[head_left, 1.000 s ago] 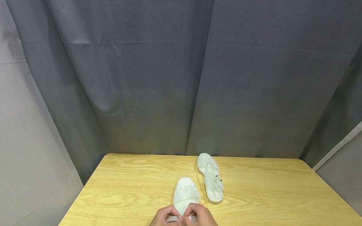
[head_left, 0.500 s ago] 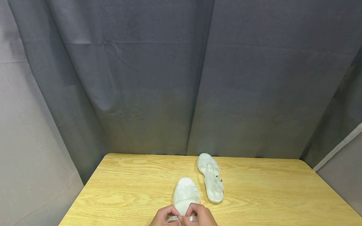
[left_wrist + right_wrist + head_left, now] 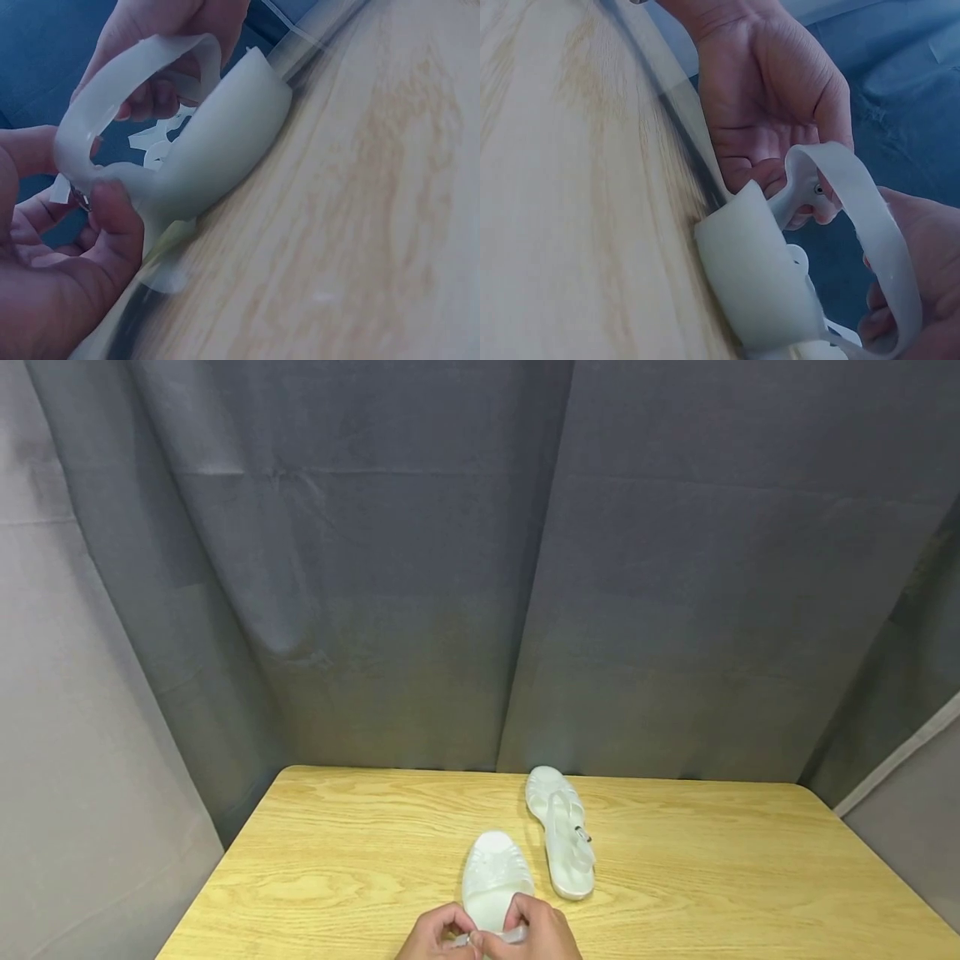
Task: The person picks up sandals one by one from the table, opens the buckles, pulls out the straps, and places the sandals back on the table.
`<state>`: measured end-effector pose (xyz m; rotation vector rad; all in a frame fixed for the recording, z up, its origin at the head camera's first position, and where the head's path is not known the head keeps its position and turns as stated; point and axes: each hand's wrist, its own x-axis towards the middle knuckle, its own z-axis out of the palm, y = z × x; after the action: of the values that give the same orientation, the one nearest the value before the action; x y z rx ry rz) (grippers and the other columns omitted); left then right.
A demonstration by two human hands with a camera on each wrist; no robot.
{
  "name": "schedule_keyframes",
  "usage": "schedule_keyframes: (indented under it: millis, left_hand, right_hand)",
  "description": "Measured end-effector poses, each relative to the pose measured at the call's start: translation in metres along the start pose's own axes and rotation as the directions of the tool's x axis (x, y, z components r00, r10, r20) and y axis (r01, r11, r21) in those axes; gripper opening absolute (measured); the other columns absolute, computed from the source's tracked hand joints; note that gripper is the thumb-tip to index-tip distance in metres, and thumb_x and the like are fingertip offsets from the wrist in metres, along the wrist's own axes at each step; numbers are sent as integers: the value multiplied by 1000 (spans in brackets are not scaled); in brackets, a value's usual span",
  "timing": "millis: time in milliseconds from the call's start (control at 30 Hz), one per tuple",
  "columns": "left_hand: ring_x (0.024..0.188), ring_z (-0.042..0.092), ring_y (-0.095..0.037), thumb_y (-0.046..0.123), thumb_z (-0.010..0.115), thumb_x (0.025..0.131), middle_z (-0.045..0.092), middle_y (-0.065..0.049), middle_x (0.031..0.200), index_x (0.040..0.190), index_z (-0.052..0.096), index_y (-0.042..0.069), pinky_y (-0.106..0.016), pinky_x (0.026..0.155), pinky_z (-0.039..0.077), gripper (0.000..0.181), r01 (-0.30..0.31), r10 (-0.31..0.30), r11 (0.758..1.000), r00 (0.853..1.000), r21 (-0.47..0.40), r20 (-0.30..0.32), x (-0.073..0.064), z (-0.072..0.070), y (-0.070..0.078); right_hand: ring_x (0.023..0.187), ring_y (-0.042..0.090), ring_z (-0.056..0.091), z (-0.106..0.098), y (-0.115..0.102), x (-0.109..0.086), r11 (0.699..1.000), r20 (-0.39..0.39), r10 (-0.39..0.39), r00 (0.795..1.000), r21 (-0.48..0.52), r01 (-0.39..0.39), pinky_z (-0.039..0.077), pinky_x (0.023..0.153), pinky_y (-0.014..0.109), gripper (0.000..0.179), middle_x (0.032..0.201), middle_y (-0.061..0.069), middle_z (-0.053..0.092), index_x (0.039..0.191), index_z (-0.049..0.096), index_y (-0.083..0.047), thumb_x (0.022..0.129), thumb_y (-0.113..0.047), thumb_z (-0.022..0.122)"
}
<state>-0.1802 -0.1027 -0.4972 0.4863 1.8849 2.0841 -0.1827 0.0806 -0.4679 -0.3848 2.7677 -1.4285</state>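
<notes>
A translucent white jelly sandal [image 3: 495, 872] lies toe-away near the front of the table, its heel end hidden by the hands in the head view. My left hand [image 3: 433, 935] pinches the ankle strap [image 3: 79, 142] beside the small metal buckle [image 3: 819, 189]. Opposite it, my right hand [image 3: 542, 935] holds the strap between thumb and curled fingers, close to the left fingertips. The strap forms a raised loop above the sandal's heel [image 3: 232, 127]. Behind and to the right lies the matching sandal [image 3: 566, 843], whose own buckle shows on its right side; neither hand touches it.
The wood-grain table [image 3: 337, 843] has rounded far corners. Dark grey curtains [image 3: 390, 610] hang behind its far edge, with a lighter grey curtain [image 3: 82, 735] at the left.
The right hand has shifted slightly up and right, and the strap between the hands now tilts upward on the right. Both sandals stay in place.
</notes>
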Motion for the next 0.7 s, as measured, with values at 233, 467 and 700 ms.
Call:
schedule_keyframes:
  millis: [233, 467, 700]
  left_hand:
    - [61, 55, 0, 9, 63, 83, 53, 1, 80, 97, 42, -24, -16, 56, 49, 41, 23, -23, 1000, 1000, -19, 14, -1, 0, 1]
    - [58, 51, 0, 14, 63, 85, 53, 3, 77, 94, 48, -21, -16, 55, 46, 39, 12, -11, 999, 1000, 49, -17, -1, 0, 1]
    - [62, 53, -2, 9, 63, 80, 52, 4, 75, 94, 50, -18, -16, 58, 47, 33, 3, 2, 995, 999, 102, -52, -2, 0, 1]
  right_hand:
    - [48, 2, 34, 2, -1, 0, 998, -95, 7, 995, -66, -13, 30, 44, 18, 51, 55, -10, 37, 64, 43, -13, 65, -46, 82]
    - [51, 2, 34, 2, -3, 0, 996, -180, 13, 984, -86, -29, 31, 46, 17, 55, 57, -10, 38, 66, 41, -14, 60, -47, 85]
    - [57, 4, 38, -5, -2, 0, 996, -246, 20, 969, -84, -42, 34, 55, 18, 51, 63, -8, 42, 68, 44, -15, 60, -43, 86]
